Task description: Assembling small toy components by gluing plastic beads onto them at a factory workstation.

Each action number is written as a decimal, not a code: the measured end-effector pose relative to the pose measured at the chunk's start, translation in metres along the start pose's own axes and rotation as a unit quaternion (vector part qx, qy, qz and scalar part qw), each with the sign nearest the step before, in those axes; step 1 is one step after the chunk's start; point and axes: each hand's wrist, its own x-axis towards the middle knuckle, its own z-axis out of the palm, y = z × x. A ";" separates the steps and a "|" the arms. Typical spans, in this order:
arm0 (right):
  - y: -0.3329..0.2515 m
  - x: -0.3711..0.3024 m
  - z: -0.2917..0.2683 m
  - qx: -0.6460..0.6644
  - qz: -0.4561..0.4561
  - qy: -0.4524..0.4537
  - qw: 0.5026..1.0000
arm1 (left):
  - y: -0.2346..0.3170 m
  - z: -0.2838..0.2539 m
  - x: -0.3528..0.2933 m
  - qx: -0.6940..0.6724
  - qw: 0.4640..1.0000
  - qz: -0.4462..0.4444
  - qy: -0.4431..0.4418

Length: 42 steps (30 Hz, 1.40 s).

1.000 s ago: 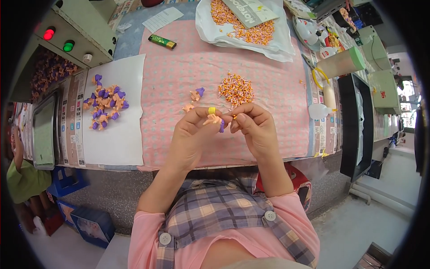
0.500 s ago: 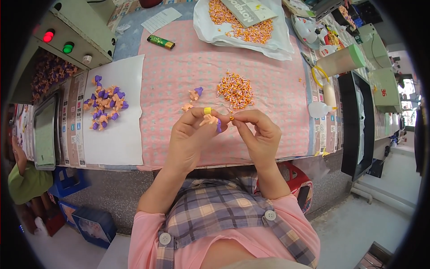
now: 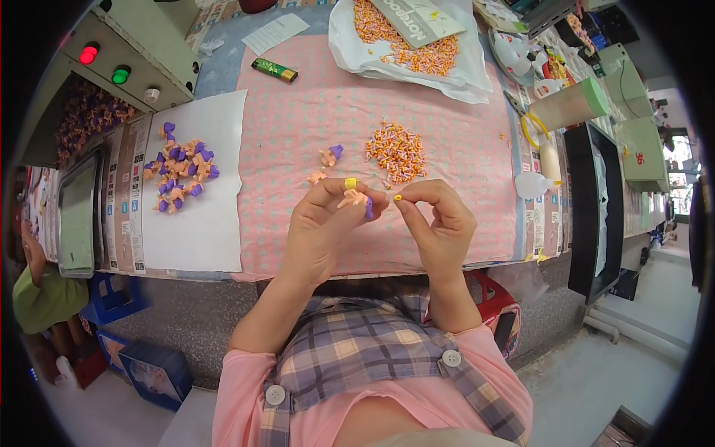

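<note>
My left hand (image 3: pixel 316 235) is closed around a small peach and purple plastic figure (image 3: pixel 351 200), and a yellow band wraps one of its fingers. Much of the figure is hidden by the fingers. Between thumb and forefinger, my right hand (image 3: pixel 441 223) pinches a tiny yellow-orange piece (image 3: pixel 398 197), a little to the right of the left fingertips and apart from them. Just beyond the hands lies a heap of tiny orange, white and pink pieces (image 3: pixel 395 153) on a pink checked cloth (image 3: pixel 298 112). Two more peach figures (image 3: pixel 330 156) rest near my left hand.
On a white sheet (image 3: pixel 197 238) at left lies a pile of peach and purple figures (image 3: pixel 179 167). A lighter (image 3: pixel 274 70), a bag of tiny pieces (image 3: pixel 462 82) and a notebook are at the back. Scissors (image 3: pixel 534 128), bottles and a black tray (image 3: pixel 592 208) stand right. Someone's green sleeve (image 3: pixel 41 302) shows far left.
My right hand has drawn slightly right, away from my left, and its fingertips no longer meet the left ones. The yellow-orange piece shows more plainly. The whole view has shifted a little.
</note>
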 end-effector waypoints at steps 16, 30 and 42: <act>-0.019 0.008 0.001 -0.136 -0.077 -0.061 0.986 | -0.004 -0.002 -0.002 0.093 0.994 0.055 0.008; -0.022 0.009 0.000 -0.168 -0.117 -0.058 0.977 | 0.000 0.003 -0.004 0.126 0.990 0.066 0.013; -0.023 0.008 -0.003 -0.181 -0.121 -0.074 0.973 | 0.004 0.001 -0.006 0.234 0.970 0.060 0.015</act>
